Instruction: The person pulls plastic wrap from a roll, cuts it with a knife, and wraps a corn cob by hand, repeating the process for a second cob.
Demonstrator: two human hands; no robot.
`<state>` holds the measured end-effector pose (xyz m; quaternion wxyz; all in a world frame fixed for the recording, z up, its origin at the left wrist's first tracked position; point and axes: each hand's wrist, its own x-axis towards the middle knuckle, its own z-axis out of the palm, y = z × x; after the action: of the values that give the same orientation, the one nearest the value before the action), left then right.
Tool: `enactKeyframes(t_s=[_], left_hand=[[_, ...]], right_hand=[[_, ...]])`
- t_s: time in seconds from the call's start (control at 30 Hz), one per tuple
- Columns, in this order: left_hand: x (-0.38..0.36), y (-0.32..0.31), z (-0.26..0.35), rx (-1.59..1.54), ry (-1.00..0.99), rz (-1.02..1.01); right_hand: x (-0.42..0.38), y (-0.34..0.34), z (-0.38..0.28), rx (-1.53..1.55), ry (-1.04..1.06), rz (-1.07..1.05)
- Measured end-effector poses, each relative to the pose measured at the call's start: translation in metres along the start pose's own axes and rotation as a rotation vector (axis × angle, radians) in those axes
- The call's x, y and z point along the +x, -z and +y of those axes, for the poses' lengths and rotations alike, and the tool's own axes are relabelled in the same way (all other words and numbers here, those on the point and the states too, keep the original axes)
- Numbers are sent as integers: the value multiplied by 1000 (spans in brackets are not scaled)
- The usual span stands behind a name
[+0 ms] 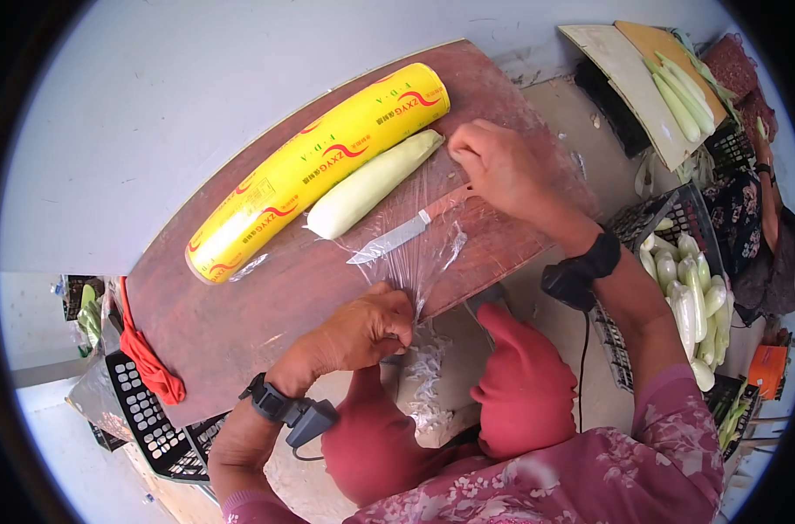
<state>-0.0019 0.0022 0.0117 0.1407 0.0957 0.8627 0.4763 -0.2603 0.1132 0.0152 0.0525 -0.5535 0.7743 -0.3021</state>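
Head: squash (375,185) beside right hand (504,168)

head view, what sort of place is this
Probably a small produce-packing workspace: a yellow cling-film roll lies beside a pale green vegetable on the table, and a black crate at the right holds many similar vegetables.

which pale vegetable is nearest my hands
The vegetable on the table, lying beside the yellow roll; the others are off the table, such as the pile in the crate at right.
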Motion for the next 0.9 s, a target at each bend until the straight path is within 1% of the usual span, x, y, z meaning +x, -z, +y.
enactKeyframes(t_s=[0.03, 0.07, 0.17, 0.27, 0.37, 0.43, 0.5, 0.57, 0.67, 0.77, 0.87, 0.9], left_hand=[[0, 0, 0, -2, -5, 0], [1, 0, 0, -7, -11, -2], [2, 1, 2, 11, 31, -22], [2, 0, 1, -13, 7, 14], [-1, -2, -3, -23, 12, -3], [-1, -1, -2, -17, 3, 10], [-1, -1, 0, -20, 5, 12], [0, 1, 1, -27, 18, -1], [0, 0, 0, -24, 22, -8], [0, -2, 0, -58, 21, 22], [-1, -2, 1, -89, 33, 34], [-1, -3, 1, -98, 31, 34]], right_hand=[[-3, 4, 8, 72, -99, -93], [-12, 7, 12, 46, -136, -202], [-31, -8, 19, 67, 7, -146], [-30, -10, 22, 54, 31, -212], [-28, 12, 30, -4, 48, -372], [-42, 29, 62, -120, 229, -241], [-56, 56, 95, -192, 150, -205], [-65, 83, 113, -382, 24, -199], [-59, 107, 127, -231, -268, -265], [-50, 85, 139, -403, -163, -198], [-35, 70, 127, -345, -188, -30], [-33, 66, 123, -291, -188, -36]])
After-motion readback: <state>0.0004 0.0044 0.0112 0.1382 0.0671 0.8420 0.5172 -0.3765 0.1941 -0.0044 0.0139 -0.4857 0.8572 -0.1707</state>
